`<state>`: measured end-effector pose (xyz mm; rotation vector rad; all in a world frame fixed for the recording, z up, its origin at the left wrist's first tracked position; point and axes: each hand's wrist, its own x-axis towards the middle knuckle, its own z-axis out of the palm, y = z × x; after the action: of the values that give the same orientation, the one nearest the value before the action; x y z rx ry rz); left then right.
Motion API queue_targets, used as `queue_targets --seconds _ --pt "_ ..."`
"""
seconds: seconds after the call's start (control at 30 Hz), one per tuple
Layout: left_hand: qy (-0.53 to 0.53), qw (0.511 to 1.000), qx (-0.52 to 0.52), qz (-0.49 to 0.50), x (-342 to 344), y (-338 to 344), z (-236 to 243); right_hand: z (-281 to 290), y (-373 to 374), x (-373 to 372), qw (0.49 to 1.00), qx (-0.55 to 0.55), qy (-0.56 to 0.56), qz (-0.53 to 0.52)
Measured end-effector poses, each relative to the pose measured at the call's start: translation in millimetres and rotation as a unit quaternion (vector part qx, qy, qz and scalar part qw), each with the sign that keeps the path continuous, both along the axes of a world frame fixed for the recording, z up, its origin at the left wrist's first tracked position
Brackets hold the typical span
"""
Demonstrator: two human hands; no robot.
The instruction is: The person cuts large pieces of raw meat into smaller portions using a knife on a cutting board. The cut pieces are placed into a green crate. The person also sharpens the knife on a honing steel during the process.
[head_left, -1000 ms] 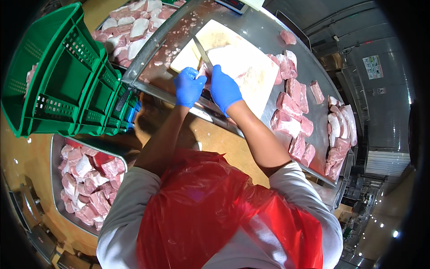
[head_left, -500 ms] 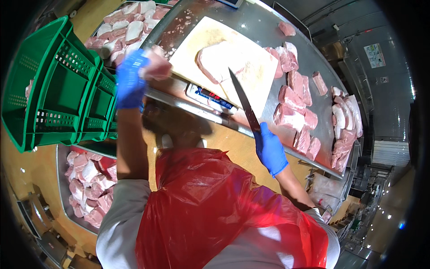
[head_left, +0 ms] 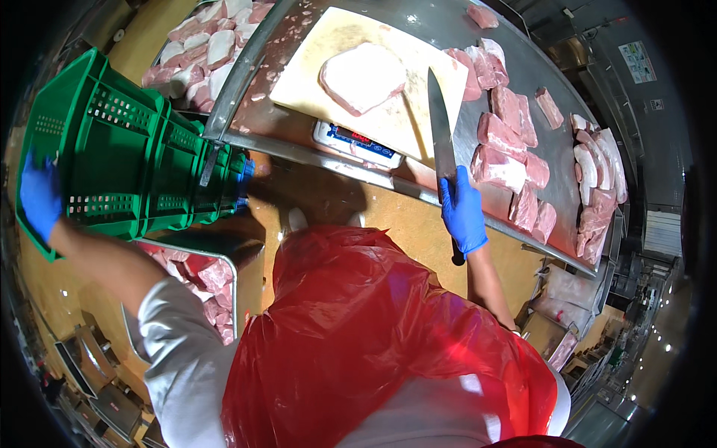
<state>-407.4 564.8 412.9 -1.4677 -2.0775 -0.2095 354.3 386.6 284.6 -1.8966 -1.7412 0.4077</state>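
Note:
My left hand (head_left: 42, 193), in a blue glove, reaches over the near rim of a green plastic crate (head_left: 112, 157) at the far left. Its fingers are apart, and no meat shows in them. In my blue-gloved right hand (head_left: 464, 211) is a long knife (head_left: 442, 123), gripped by its black handle with the blade pointing away. The blade passes over the right part of a pale cutting board (head_left: 299, 84). On that board lies a thick slab of pork (head_left: 364, 78) with a bright white top. Under the board's near edge sits a digital scale (head_left: 357, 143).
Cut pork blocks (head_left: 502, 166) lie on the steel table (head_left: 478, 56) right of the board, with longer strips (head_left: 600, 166) farther right. Pork fills a bin (head_left: 196, 56) behind the crate and a tray (head_left: 235, 299) below it. A red apron (head_left: 328, 328) covers my front.
My left hand has swung left from beside the board to the crate; the meat it held is out of sight. The knife, still in my right hand, now points more directly away.

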Motion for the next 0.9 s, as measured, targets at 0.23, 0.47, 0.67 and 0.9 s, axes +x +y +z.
queue_targets --seconds 0.23,0.47,0.67,0.9 --pt "-0.335 0.824 -0.037 -0.456 409 56 -138 24 27 -14 0.999 -0.009 0.046 -0.007" --pt "-0.243 0.832 -0.358 -0.347 574 75 -117 8 -1 10 0.996 0.027 0.055 -0.062" --pt "0.056 0.639 -0.307 -0.703 538 99 -116 -25 -34 38 0.992 0.012 0.075 -0.104" --pt "-0.447 0.694 -0.067 -0.56 498 58 -146 -26 -42 42 0.993 -0.022 0.072 -0.088"
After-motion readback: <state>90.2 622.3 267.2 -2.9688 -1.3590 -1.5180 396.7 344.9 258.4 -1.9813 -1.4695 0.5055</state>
